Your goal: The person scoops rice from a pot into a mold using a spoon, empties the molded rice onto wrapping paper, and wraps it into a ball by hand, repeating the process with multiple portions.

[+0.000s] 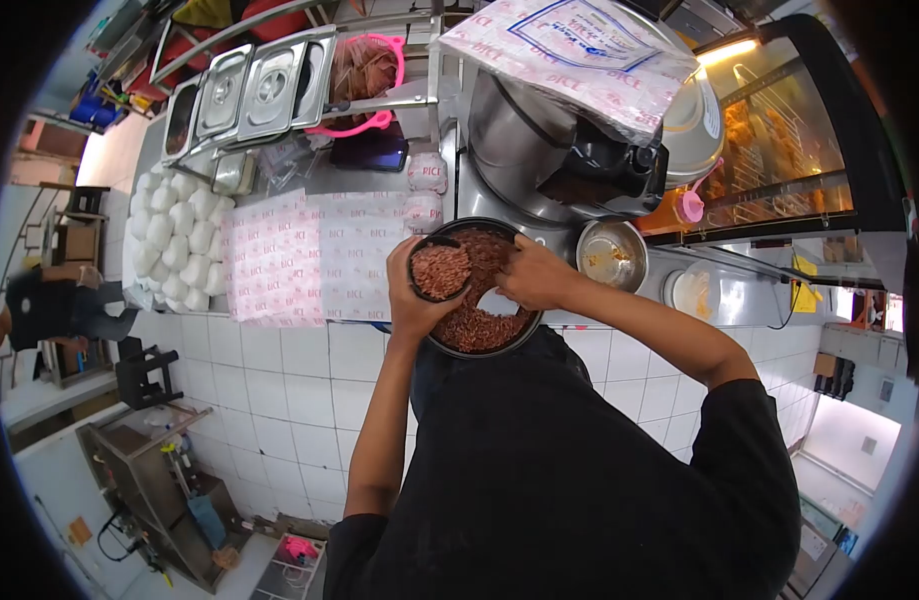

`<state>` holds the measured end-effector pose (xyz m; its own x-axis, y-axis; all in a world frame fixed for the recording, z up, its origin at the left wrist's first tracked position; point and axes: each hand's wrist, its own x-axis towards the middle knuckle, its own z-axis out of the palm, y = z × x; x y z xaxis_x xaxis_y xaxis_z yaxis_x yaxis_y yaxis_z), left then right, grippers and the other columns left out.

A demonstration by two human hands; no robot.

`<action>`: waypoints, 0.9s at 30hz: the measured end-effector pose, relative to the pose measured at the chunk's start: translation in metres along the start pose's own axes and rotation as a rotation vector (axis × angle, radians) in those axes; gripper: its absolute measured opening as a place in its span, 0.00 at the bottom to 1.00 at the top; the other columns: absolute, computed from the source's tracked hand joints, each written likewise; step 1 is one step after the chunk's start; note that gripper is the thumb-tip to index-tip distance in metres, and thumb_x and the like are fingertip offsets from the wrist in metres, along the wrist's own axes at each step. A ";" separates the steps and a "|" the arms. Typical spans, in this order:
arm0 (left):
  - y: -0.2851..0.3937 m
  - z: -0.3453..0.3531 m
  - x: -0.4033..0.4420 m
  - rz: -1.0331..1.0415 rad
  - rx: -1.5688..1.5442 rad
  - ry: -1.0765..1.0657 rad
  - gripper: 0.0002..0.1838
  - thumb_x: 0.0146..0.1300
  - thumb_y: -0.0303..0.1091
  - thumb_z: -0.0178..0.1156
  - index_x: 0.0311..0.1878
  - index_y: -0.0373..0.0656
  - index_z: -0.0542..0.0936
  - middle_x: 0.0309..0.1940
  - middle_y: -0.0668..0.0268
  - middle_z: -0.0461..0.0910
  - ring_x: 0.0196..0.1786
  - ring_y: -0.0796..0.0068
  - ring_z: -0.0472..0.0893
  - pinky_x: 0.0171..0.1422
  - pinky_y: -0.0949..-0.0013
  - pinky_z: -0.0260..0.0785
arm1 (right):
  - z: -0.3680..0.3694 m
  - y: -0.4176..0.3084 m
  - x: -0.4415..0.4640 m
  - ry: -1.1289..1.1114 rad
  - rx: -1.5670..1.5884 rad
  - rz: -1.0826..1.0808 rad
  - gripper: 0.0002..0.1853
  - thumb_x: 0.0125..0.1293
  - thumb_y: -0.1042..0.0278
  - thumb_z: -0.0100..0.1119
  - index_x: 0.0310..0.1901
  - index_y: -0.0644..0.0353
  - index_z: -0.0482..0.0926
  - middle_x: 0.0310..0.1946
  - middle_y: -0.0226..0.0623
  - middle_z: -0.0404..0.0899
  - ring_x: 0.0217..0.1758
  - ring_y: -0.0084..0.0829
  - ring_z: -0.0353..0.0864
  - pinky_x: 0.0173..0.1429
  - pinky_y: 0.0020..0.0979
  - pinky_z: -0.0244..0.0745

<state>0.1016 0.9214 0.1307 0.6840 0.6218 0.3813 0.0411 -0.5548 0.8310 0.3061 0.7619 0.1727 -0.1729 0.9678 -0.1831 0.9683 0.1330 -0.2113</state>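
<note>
My left hand (pixel 411 300) is wrapped round a small dark bowl (pixel 416 282) filled with reddish-brown rice (pixel 441 271). The bowl is held over the left side of a large round dark pot (pixel 535 328), which contains more of the same rice (pixel 479 330). At the pot's right side, my right hand (pixel 534 274) is closed, its fingers curled over the rice. Whatever those fingers hold is hidden. A white patch (pixel 497 302) shows just below them; I cannot tell if it is a utensil or the pot's bottom.
Printed wrapping paper (pixel 364 250) lies left of the pot, beside white rounded packets (pixel 174 240). Two wrapped bundles (pixel 425 172) sit behind. A metal bowl (pixel 612 255) stands right, near a lit glass food cabinet (pixel 769 140). Another person (pixel 54 305) stands far left.
</note>
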 end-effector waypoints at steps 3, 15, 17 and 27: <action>-0.001 0.004 0.011 0.040 -0.008 0.005 0.51 0.42 0.38 0.88 0.70 0.37 0.72 0.66 0.50 0.72 0.71 0.46 0.71 0.77 0.49 0.66 | 0.012 -0.009 -0.011 -0.003 0.066 0.014 0.15 0.74 0.53 0.62 0.34 0.53 0.85 0.26 0.37 0.85 0.34 0.38 0.84 0.55 0.40 0.63; 0.018 0.004 0.028 0.044 0.056 -0.227 0.51 0.43 0.38 0.87 0.72 0.37 0.71 0.64 0.53 0.75 0.68 0.50 0.75 0.74 0.55 0.69 | 0.012 -0.002 -0.008 -0.180 0.176 0.101 0.18 0.75 0.50 0.56 0.39 0.51 0.91 0.27 0.42 0.87 0.36 0.44 0.86 0.60 0.45 0.63; 0.032 -0.006 0.026 -0.119 -0.055 -0.360 0.52 0.43 0.38 0.87 0.72 0.37 0.71 0.62 0.53 0.77 0.66 0.50 0.77 0.73 0.56 0.70 | 0.010 0.006 -0.008 -0.202 0.140 0.106 0.16 0.75 0.52 0.56 0.38 0.49 0.90 0.26 0.40 0.85 0.34 0.45 0.84 0.57 0.43 0.63; 0.084 -0.029 0.003 -0.239 0.436 -0.635 0.52 0.43 0.41 0.85 0.72 0.36 0.69 0.61 0.47 0.77 0.65 0.42 0.77 0.69 0.48 0.73 | -0.004 -0.006 -0.053 0.055 0.196 0.403 0.18 0.76 0.52 0.56 0.33 0.53 0.86 0.26 0.41 0.86 0.34 0.44 0.86 0.56 0.46 0.70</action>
<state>0.0864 0.8926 0.2132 0.8985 0.3913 -0.1989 0.4300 -0.6937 0.5778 0.3105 0.7102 0.1874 0.2257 0.9448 -0.2376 0.9033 -0.2943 -0.3121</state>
